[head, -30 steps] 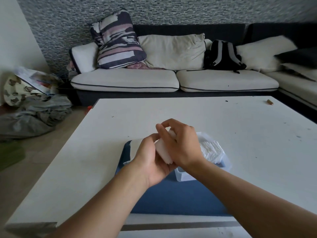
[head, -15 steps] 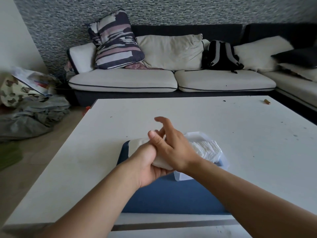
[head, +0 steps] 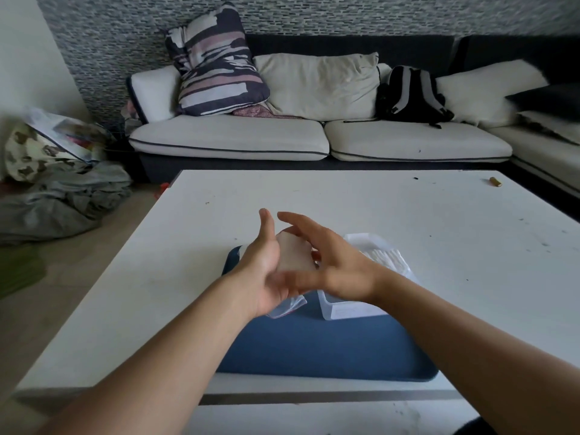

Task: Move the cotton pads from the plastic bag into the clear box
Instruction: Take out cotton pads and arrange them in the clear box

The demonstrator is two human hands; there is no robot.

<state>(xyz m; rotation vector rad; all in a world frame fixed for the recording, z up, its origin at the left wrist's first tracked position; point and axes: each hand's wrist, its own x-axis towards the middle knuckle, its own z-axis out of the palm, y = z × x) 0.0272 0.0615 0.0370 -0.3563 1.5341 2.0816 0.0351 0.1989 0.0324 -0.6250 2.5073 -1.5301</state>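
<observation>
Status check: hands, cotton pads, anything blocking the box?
Left hand cradles plastic bag of cotton pads. Right hand open beside it. Clear box unobstructed.

Matt white surface (head: 408, 215), smooth matt blue mat (head: 314, 346), translucent plastic clear box (head: 351, 309), crinkled glossy plastic bag (head: 287, 306), soft white cotton pads (head: 384, 257)

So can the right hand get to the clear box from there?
Probably yes. The right hand hangs right beside the clear box, whose top looks open, and nothing stands between them. The left hand has the plastic bag.
</observation>
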